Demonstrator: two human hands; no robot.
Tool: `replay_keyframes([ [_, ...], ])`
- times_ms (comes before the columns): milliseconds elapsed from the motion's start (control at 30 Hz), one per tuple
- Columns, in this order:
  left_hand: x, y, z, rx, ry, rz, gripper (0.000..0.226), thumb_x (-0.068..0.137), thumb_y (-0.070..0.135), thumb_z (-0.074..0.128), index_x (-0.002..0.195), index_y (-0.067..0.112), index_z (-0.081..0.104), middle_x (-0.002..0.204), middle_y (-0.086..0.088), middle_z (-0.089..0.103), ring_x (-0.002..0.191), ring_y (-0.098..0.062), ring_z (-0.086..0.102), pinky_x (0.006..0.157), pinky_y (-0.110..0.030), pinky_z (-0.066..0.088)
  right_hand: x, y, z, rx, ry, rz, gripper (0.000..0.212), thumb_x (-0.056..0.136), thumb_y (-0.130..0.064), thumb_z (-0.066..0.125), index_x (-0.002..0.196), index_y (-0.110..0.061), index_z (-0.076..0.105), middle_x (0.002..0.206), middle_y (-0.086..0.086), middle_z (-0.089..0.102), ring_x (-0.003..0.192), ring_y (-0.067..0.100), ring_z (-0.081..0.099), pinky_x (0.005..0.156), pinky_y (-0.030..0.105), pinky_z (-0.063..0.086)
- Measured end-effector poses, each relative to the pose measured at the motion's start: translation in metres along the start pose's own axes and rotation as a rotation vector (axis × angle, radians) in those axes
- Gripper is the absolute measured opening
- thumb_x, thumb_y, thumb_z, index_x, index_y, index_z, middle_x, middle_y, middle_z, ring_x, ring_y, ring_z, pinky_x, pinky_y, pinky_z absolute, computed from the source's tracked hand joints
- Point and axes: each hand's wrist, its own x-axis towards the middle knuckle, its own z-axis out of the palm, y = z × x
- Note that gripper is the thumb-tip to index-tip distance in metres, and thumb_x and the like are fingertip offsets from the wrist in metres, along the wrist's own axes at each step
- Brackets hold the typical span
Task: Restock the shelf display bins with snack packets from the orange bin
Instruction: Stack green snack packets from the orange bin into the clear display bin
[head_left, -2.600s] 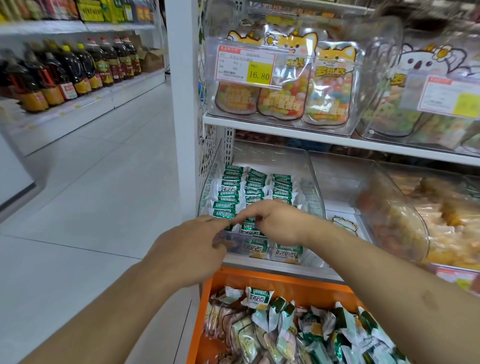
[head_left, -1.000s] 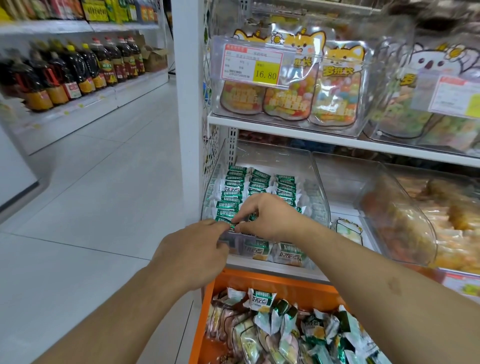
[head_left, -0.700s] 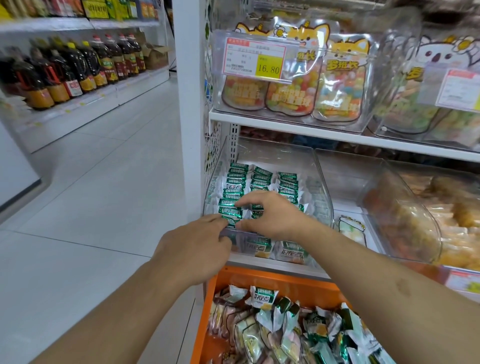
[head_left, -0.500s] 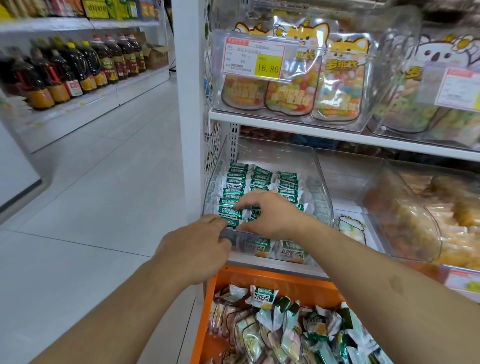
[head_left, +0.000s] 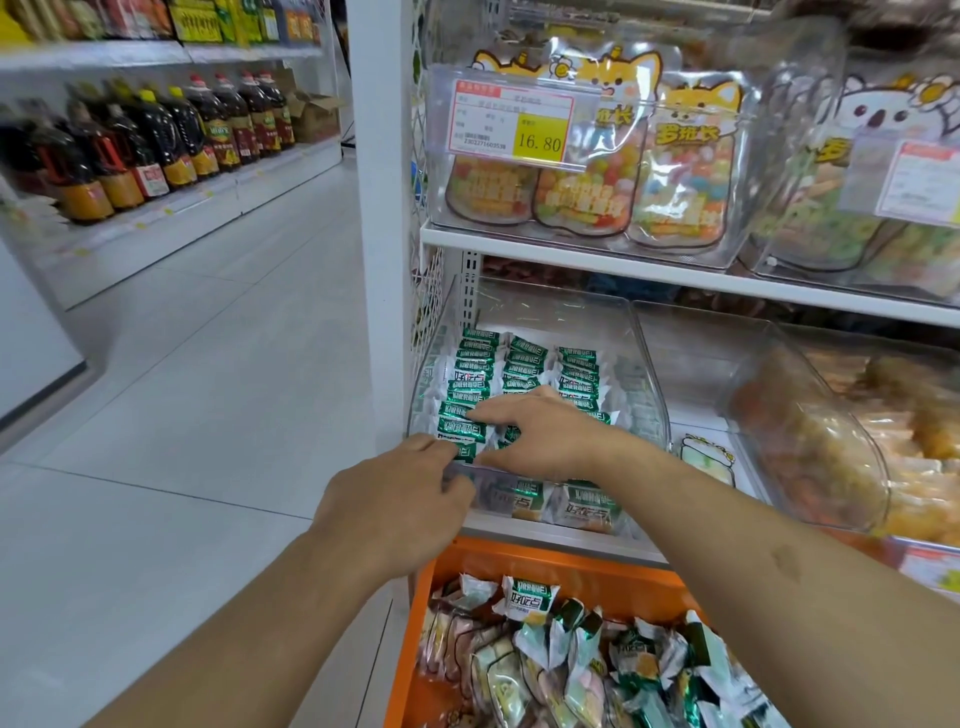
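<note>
Both your hands are at the front of the clear display bin (head_left: 639, 332) on the lower shelf, leftmost in its row. Your right hand (head_left: 540, 436) lies palm down over the green-and-white snack packets (head_left: 475, 358) standing in three neat rows inside it; fingers extended toward the left row, fingertips on a packet top. No curl around anything that shows.

Your left hand (head_left: 395, 509) is at the bin's front lip, knuckles toward the camera. Fingers bent, tips at the edge next to a front packet (head_left: 464, 451); cannot tell whether they pinch it or only touch.

The orange bin (head_left: 519, 566) sits directly below the shelf edge, near your forearms, holding a loose heap of mixed packets (head_left: 566, 660). One green-and-white packet (head_left: 531, 597) stands upright on the heap at the back.

Neighbouring clear bin (head_left: 810, 441) to the right holds yellow-orange wrapped snacks. Shelf above: a clear bin with cartoon-dog candy pouches (head_left: 680, 166) and a price tag (head_left: 514, 124) reading 16.80. Across the aisle, dark bottles (head_left: 156, 140) line a white shelf.
</note>
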Motion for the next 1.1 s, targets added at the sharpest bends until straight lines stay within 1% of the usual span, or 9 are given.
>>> replay_keyframes([
  [100, 0.003, 0.002, 0.004, -0.023, 0.034, -0.028, 0.032, 0.104, 0.049, 0.03, 0.122, 0.037, 0.054, 0.12, 0.015, 0.053, 0.103, -0.011, 0.057, 0.087, -0.038, 0.055, 0.003, -0.003, -0.003, -0.066, -0.039, -0.014, 0.065, 0.097, -0.06, 0.058, 0.158, -0.048, 0.037, 0.166, -0.024, 0.031, 0.147, 0.021, 0.023, 0.121, 0.043, 0.028],
  [167, 0.004, 0.002, 0.005, -0.04, 0.047, -0.031, 0.03, 0.102, 0.048, 0.031, 0.117, 0.037, 0.055, 0.117, 0.015, 0.052, 0.101, -0.011, 0.057, 0.087, -0.04, 0.056, 0.004, -0.002, -0.003, -0.063, -0.043, -0.016, 0.067, 0.096, -0.061, 0.058, 0.158, -0.049, 0.036, 0.167, -0.024, 0.03, 0.149, 0.022, 0.021, 0.122, 0.044, 0.026],
  [267, 0.003, 0.001, 0.004, -0.058, 0.025, -0.024, 0.04, 0.103, 0.051, 0.031, 0.137, 0.042, 0.05, 0.14, 0.017, 0.049, 0.118, -0.012, 0.056, 0.096, -0.039, 0.054, 0.004, 0.004, -0.001, -0.01, -0.013, -0.028, 0.074, 0.092, -0.063, 0.062, 0.159, -0.05, 0.034, 0.168, -0.023, 0.026, 0.156, 0.021, 0.015, 0.127, 0.047, 0.017],
  [367, 0.002, 0.001, 0.003, -0.075, 0.001, -0.013, 0.055, 0.104, 0.054, 0.03, 0.159, 0.045, 0.029, 0.164, 0.022, 0.029, 0.142, -0.013, 0.043, 0.109, -0.04, 0.047, 0.0, 0.009, -0.001, 0.108, 0.009, 0.022, 0.09, 0.089, -0.063, 0.07, 0.164, -0.045, 0.024, 0.173, -0.018, 0.012, 0.161, 0.016, 0.001, 0.13, 0.046, 0.009],
  [433, 0.002, 0.0, 0.003, -0.096, 0.012, -0.003, 0.056, 0.104, 0.055, 0.03, 0.159, 0.045, 0.029, 0.164, 0.023, 0.027, 0.143, -0.011, 0.042, 0.11, -0.041, 0.046, -0.003, 0.01, -0.002, 0.137, 0.009, 0.086, 0.1, 0.087, -0.068, 0.07, 0.166, -0.043, 0.015, 0.175, -0.018, -0.001, 0.161, 0.016, -0.008, 0.131, 0.049, 0.008],
  [500, 0.003, 0.0, 0.004, -0.124, 0.025, -0.001, 0.055, 0.104, 0.056, 0.031, 0.157, 0.046, 0.033, 0.163, 0.026, 0.028, 0.142, -0.009, 0.042, 0.11, -0.04, 0.046, -0.003, 0.011, -0.002, 0.08, -0.018, 0.134, 0.101, 0.089, -0.076, 0.06, 0.167, -0.039, 0.008, 0.175, -0.013, -0.005, 0.161, 0.018, -0.013, 0.131, 0.05, 0.003],
  [700, 0.006, 0.001, 0.007, -0.193, 0.033, 0.014, 0.05, 0.104, 0.055, 0.034, 0.152, 0.047, 0.044, 0.156, 0.027, 0.039, 0.137, -0.004, 0.044, 0.109, -0.039, 0.046, -0.001, 0.012, 0.005, -0.002, -0.033, 0.17, 0.093, 0.094, -0.083, 0.039, 0.168, -0.036, 0.008, 0.176, -0.011, -0.001, 0.162, 0.018, -0.01, 0.13, 0.049, 0.0],
  [900, 0.01, 0.003, 0.007, -0.146, 0.029, -0.004, 0.05, 0.105, 0.052, 0.032, 0.152, 0.044, 0.046, 0.156, 0.022, 0.042, 0.137, -0.007, 0.045, 0.108, -0.039, 0.046, -0.001, 0.015, 0.006, -0.034, -0.023, 0.167, 0.095, 0.092, -0.085, 0.035, 0.168, -0.034, 0.011, 0.176, -0.01, 0.006, 0.162, 0.019, -0.007, 0.13, 0.05, 0.002],
  [1100, 0.005, 0.004, 0.005, -0.147, 0.031, 0.022, 0.051, 0.108, 0.05, 0.032, 0.157, 0.041, 0.039, 0.163, 0.023, 0.032, 0.144, -0.007, 0.039, 0.112, -0.036, 0.041, -0.02, 0.012, -0.002, 0.096, 0.003, 0.156, 0.084, 0.101, -0.073, 0.039, 0.168, -0.033, 0.01, 0.176, -0.009, 0.0, 0.162, 0.018, -0.01, 0.131, 0.047, 0.0],
])
